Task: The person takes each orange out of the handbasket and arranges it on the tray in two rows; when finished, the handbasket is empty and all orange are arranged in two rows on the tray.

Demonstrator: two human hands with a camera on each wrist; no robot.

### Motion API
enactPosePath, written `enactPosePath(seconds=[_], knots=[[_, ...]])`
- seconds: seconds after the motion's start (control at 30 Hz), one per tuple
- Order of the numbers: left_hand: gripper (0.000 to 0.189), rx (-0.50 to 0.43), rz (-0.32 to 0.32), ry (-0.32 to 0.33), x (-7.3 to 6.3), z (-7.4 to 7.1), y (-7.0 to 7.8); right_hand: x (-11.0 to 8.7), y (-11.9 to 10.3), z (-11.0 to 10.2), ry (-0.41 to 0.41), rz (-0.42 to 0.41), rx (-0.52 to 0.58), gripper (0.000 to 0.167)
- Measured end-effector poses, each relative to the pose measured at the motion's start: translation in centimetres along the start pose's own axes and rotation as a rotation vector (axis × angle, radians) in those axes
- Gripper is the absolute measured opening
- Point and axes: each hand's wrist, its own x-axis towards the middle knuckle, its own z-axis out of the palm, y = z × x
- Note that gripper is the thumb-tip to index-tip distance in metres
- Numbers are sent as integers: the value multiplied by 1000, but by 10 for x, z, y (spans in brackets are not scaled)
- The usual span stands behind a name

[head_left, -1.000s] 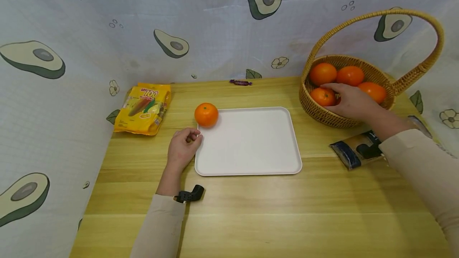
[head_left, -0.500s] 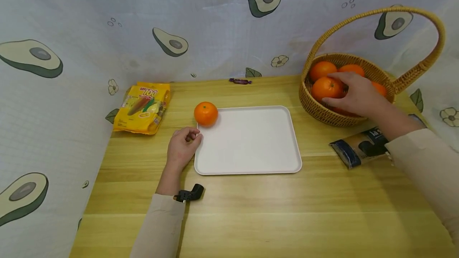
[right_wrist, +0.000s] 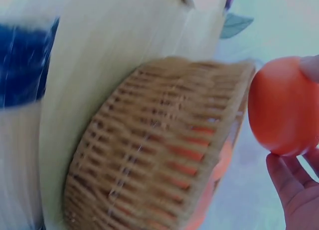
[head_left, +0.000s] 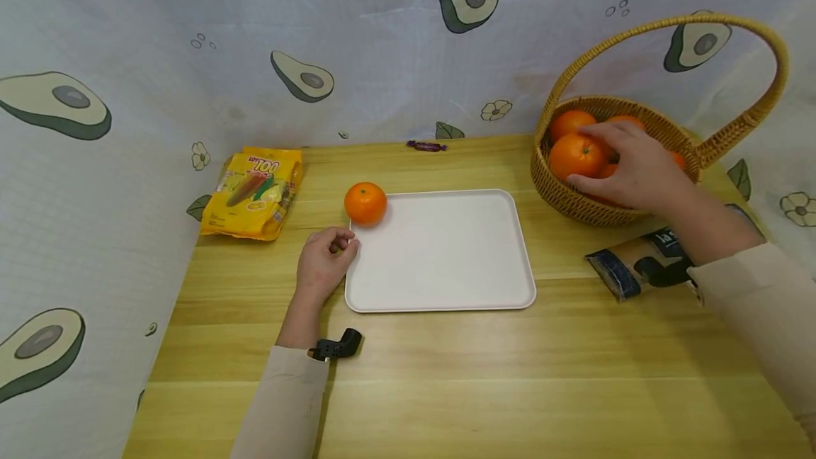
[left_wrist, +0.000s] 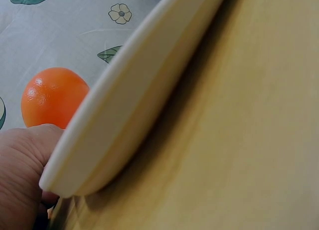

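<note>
In the head view, my right hand point(head_left: 644, 168) holds an orange point(head_left: 578, 155) between thumb and fingers over a wicker basket point(head_left: 574, 204). The right wrist view shows this orange point(right_wrist: 281, 108) raised at the basket's rim point(right_wrist: 239, 90), above other oranges inside. My left hand point(head_left: 324, 261) is at the left edge of a white rectangular tray point(head_left: 446, 253). Seen from the left wrist, the thumb side of this hand point(left_wrist: 25, 165) meets the tray's rim point(left_wrist: 99, 110), with the fingertips mostly hidden. A single orange point(head_left: 366, 204) sits at the tray's back left corner.
A yellow snack bag point(head_left: 251, 193) with a mango picture lies at the back left. One small purple-wrapped candy point(head_left: 426, 146) is near the wall. Under my right forearm lies a packet point(head_left: 637, 264) with dark blue ends. The basket's tall handle point(head_left: 676, 21) arches above it.
My right hand has taken hold of an orange in the basket and raised it a little above the others. My left hand has stayed at the tray's edge.
</note>
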Motion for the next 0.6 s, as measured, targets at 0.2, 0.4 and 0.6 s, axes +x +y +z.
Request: enactPosePath(seconds=[0.2, 0.4, 0.6], knots=[[18, 2, -3, -2, 0, 0, 0, -6, -24, 5, 2, -79, 2, 78], [17, -2, -5, 4, 1, 0, -1, -14, -46, 16, -29, -168, 25, 78], [17, -2, 11, 8, 1, 1, -2, -25, -62, 31, -87, -153, 65, 77]])
